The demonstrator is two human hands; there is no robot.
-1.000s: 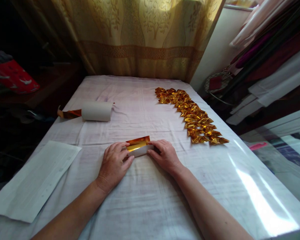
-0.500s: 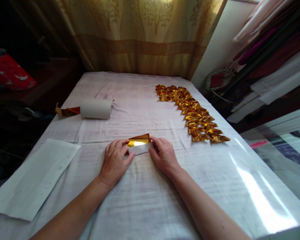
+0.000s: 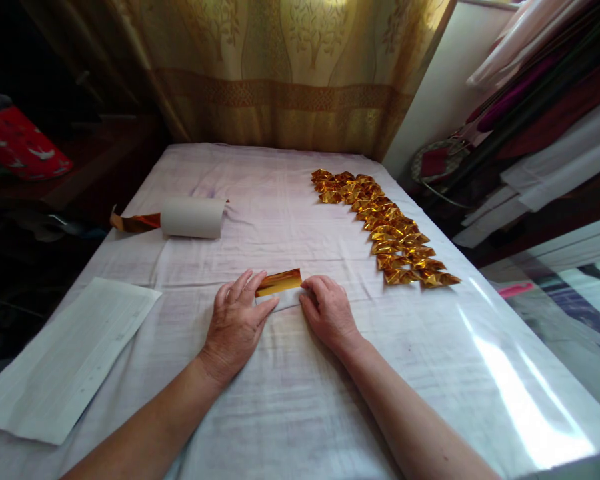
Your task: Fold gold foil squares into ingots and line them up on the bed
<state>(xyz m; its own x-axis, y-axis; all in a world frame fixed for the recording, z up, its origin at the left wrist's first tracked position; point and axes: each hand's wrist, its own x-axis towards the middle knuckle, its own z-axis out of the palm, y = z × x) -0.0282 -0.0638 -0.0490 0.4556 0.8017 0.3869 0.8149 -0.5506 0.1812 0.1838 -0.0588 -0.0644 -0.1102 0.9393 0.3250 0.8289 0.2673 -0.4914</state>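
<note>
Centre frame, left hand and right hand, both half-curled, hold opposite ends of a gold-and-white sheet, seemingly steadying its fold; gold shapes lie right.

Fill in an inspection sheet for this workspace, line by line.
Surface: pale cloth, wrinkled, sunlit at right.
Job's things: gold foil, white band along its near edge; folded gold pieces at right.
Clutter: white sheet, near left; pale roll with coppery strip.
Hands: left hand on foil's left end, right hand at its right end.
Cables: nothing seen on the cloth; left side too dark.
Surroundings: patterned curtain behind, hanging clothes right, red item left.
</note>
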